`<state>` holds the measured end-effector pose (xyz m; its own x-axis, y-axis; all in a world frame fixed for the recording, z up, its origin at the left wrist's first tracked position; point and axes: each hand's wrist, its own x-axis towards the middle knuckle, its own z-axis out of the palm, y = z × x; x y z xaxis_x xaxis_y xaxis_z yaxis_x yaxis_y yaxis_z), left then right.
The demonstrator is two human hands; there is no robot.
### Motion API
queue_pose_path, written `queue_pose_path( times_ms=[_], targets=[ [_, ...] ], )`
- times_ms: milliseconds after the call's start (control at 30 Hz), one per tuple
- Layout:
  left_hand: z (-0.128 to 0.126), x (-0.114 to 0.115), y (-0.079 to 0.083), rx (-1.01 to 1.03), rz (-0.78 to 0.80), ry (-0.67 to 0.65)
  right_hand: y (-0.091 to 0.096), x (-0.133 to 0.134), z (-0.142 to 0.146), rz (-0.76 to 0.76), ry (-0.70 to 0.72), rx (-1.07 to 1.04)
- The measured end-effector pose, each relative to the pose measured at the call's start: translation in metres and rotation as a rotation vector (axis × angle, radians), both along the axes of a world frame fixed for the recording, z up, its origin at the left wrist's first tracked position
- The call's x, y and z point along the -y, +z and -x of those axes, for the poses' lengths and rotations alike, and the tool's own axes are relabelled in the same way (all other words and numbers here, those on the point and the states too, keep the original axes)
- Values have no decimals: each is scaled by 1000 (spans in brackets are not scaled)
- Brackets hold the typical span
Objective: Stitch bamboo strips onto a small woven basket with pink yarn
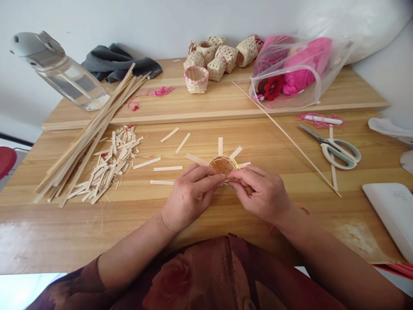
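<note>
The fingers (211, 177) of the left hand (190, 196) and the fingers (240, 177) of the right hand (263, 193) are curled inward, and a small round woven base (222, 165) is pinched between them at its near edge, with only a narrow gap left between the two sets of fingertips. Pale flat spokes (220, 146) are fanned out from the base, and a yellow strip (236, 163) is seen at its right side. The base is held just above the wooden table (64, 232), in front of the person.

Loose cut strips (167, 168) are laid to the left of the hands, well apart from them. Beyond these, a heap of short offcuts (109, 165) is piled beside a bundle of long strips (87, 137). To the right, a long thin strip (284, 137) is laid diagonally, and scissors (338, 150) are placed farther out. On a raised wooden board (226, 103) behind, small woven baskets (216, 58) are grouped beside a plastic bag (290, 73) of pink material, and a water bottle (61, 73) is seen at the far left.
</note>
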<state>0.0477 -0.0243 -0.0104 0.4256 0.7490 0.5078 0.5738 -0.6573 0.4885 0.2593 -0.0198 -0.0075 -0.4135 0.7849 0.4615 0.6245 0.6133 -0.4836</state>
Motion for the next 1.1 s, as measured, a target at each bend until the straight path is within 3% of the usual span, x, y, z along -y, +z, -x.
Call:
queue_pose_path(
  times_ms=[367,567,1100],
  targets=[
    [-6,-1,5,-24,31,49,-2,-1,2,-49,0,-25],
    [-4,-6,6,-21,49,1,2,-5,-8,-28,48,53],
    [-5,-2,9,-16,43,33,4,-2,-4,-168,-26,160]
  ],
)
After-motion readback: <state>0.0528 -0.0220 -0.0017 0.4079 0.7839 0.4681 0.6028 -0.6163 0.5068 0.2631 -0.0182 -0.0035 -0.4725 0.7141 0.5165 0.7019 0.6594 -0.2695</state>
